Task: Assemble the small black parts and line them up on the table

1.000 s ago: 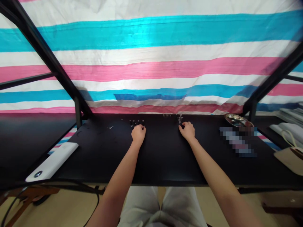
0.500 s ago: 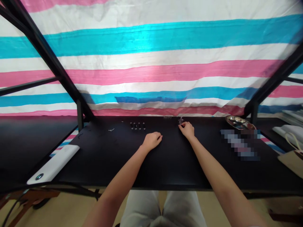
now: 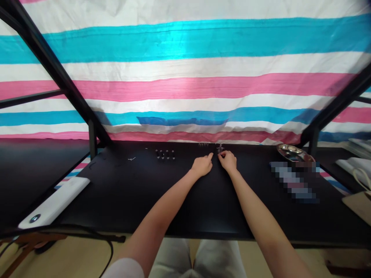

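My right hand (image 3: 228, 160) is at the back of the black table (image 3: 139, 200), its fingertips pinched together at a small pile of dark and pale pieces (image 3: 220, 148). Whatever lies between those fingertips is too small to make out. Just left of the pile, my left hand (image 3: 203, 165) rests low over the tabletop, with its index finger stretched out toward it and nothing visible in the hand. A row of several small pale pins or screws (image 3: 203, 144) lies by the back edge. Farther left, several small black cylinders with light ends (image 3: 167, 154) stand in a row.
A shiny metal dish (image 3: 292, 153) sits at the back right, with a blurred-out item (image 3: 294, 182) before it. On the left lies a long white device (image 3: 55, 202). White scraps (image 3: 131, 158) lie near the cylinders. Black frame posts (image 3: 92, 141) flank the table before a striped sheet (image 3: 185, 87).
My left hand has moved right and forward, close to my right hand and the pile, and its index finger now reaches out. My right hand stays at the pile.
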{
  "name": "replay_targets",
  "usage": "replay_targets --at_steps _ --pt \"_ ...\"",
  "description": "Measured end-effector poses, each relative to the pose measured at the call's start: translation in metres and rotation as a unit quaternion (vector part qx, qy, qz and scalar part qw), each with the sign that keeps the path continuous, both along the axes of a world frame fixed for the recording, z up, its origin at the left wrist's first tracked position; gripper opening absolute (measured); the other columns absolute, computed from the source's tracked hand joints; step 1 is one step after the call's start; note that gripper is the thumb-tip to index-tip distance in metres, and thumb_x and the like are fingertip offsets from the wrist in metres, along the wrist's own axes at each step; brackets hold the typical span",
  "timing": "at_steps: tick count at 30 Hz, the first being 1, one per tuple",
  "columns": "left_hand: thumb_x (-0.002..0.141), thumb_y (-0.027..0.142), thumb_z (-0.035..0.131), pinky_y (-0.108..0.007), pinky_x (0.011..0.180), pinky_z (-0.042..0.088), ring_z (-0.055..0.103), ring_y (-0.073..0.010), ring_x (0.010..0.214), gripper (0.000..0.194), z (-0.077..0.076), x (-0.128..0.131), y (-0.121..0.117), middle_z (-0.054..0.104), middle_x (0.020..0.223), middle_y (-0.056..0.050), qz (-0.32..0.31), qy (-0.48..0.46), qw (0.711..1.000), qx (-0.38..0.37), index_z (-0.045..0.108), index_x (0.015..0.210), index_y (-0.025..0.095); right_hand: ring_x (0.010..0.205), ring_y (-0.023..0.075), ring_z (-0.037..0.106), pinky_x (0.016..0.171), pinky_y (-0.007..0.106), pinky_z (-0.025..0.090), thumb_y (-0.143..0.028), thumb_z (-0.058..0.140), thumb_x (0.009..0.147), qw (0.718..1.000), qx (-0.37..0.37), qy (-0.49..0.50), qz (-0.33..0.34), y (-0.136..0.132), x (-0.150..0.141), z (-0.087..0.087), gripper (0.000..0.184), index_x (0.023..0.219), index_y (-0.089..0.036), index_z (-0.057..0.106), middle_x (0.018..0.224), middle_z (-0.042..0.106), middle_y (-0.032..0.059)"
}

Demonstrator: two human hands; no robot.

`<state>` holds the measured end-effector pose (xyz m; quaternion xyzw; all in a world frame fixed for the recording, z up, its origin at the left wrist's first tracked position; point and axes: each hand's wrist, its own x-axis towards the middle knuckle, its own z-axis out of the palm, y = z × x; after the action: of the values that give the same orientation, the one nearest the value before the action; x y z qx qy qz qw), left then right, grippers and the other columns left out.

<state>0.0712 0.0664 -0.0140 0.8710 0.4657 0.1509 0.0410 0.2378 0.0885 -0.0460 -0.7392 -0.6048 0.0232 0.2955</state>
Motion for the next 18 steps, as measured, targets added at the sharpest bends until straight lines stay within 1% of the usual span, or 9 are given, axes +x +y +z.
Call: replay_targets --at_steps 4,6,8,12,15,18 --pt "0.085 0.025 0.038 -0.033 0.072 0.046 0.063 -0.0222 0.081 0.061 -0.002 0.019 0.009 0.062 0.1 -0.009 0.027 0.002 1.0 -0.009 0.014 0.141 0.025 0.084 0.0196 0.056 0.068 0.028 0.037 -0.031 0.051 0.076 1.0 0.004 0.001 0.008 0.0 0.002 0.0 0.017 0.08 -0.018 0.061 0.087 0.062 0.0059" --pt "0.085 0.025 0.039 -0.033 0.072 0.046 0.063 -0.0221 0.08 0.064 -0.002 0.023 0.012 0.062 0.099 -0.009 0.039 0.007 0.999 -0.014 0.01 0.142 0.027 0.083 0.019 0.056 0.068 0.028 0.037 -0.031 0.051 0.076 1.0 0.006 0.008 0.011 0.0 0.003 -0.001 0.017 0.08 -0.018 0.061 0.086 0.062 0.0053" --pt "0.085 0.026 0.039 -0.033 0.073 0.045 0.063 -0.0224 0.081 0.061 -0.002 0.024 0.013 0.062 0.1 -0.009 0.047 0.009 0.999 -0.021 0.015 0.142 0.027 0.082 0.0185 0.055 0.068 0.028 0.037 -0.031 0.051 0.076 1.0 0.007 0.012 0.013 0.0 0.003 -0.001 0.017 0.079 -0.018 0.061 0.086 0.061 0.005" --pt "0.088 0.029 0.037 -0.033 0.074 0.045 0.062 -0.0223 0.083 0.048 -0.002 0.02 0.014 0.063 0.097 -0.01 0.07 -0.018 0.997 -0.033 0.031 0.136 0.024 0.082 0.0181 0.055 0.068 0.027 0.037 -0.029 0.051 0.075 1.0 0.006 0.011 0.018 -0.001 0.003 0.0 0.016 0.078 -0.018 0.061 0.085 0.061 0.005" --pt "0.088 0.033 0.039 -0.031 0.074 0.044 0.062 -0.0213 0.084 0.035 -0.002 0.017 0.014 0.064 0.096 -0.008 0.085 -0.055 0.994 -0.034 0.048 0.121 0.024 0.081 0.0184 0.055 0.067 0.028 0.037 -0.03 0.051 0.075 1.0 0.009 0.009 0.016 -0.002 0.002 0.001 0.016 0.077 -0.018 0.061 0.084 0.061 0.0047" --pt "0.087 0.032 0.042 -0.029 0.071 0.043 0.062 -0.0195 0.079 0.025 -0.003 0.015 0.015 0.065 0.089 -0.006 0.095 -0.085 0.991 -0.032 0.055 0.107 0.023 0.081 0.0187 0.056 0.066 0.028 0.037 -0.031 0.051 0.074 1.0 0.008 0.007 0.014 -0.002 0.002 0.001 0.015 0.076 -0.019 0.06 0.083 0.061 0.0043"
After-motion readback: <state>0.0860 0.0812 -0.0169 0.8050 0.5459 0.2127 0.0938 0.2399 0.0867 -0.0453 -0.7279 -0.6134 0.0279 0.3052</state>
